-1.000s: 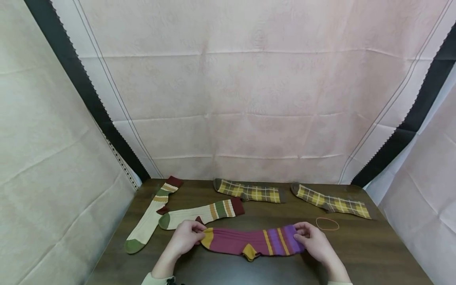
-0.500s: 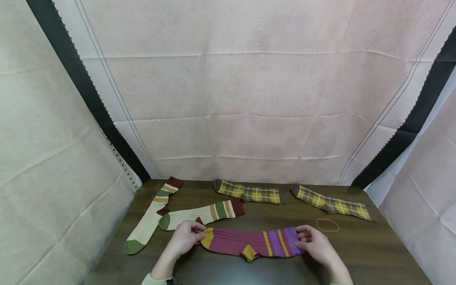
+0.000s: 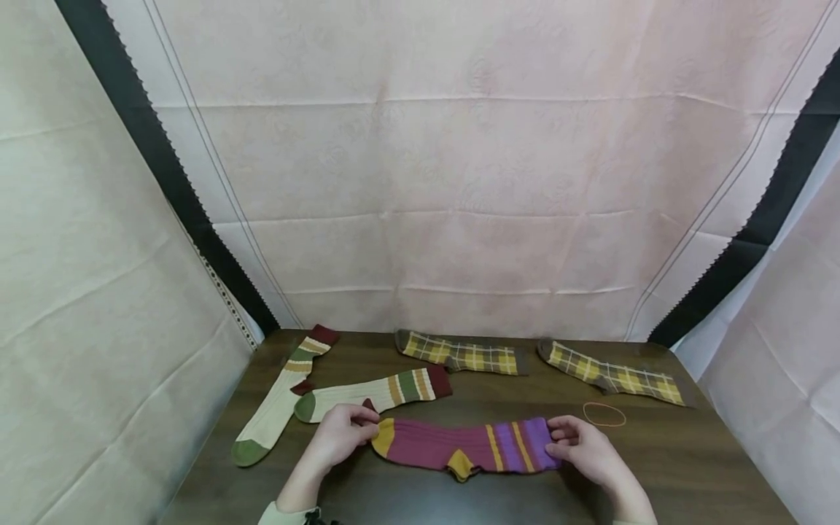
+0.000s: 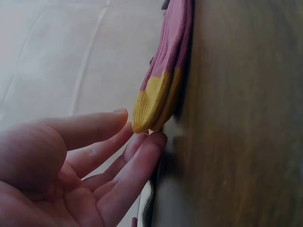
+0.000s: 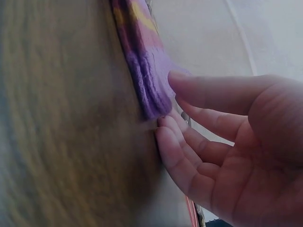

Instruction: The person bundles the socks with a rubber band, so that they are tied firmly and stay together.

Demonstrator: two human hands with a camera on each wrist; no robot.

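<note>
Maroon socks (image 3: pixel 433 446) with yellow toe and heel and a purple striped cuff lie flat, one on another; two layers show at the toe (image 4: pixel 154 104) in the left wrist view. My left hand (image 3: pixel 343 436) is at the toe end, its thumb apart from the fabric and fingertips close under the tip. At the purple cuff (image 5: pixel 151 90), my right hand (image 3: pixel 585 448) has its thumb beside the top edge and its loosely bent fingers right at the rim. Neither hand pinches the fabric.
Two cream socks with green toes, one upright (image 3: pixel 275 408) and one sideways (image 3: pixel 374 394), lie at the left. Two yellow plaid socks (image 3: pixel 466 355) lie along the back of the brown table (image 3: pixel 709 474). A thin orange rubber band (image 3: pixel 604 424) lies beyond my right hand.
My right hand has loosened from the cuff and shifted slightly right. The left thumb and fingers have eased a little off the toe. The socks have stayed in place.
</note>
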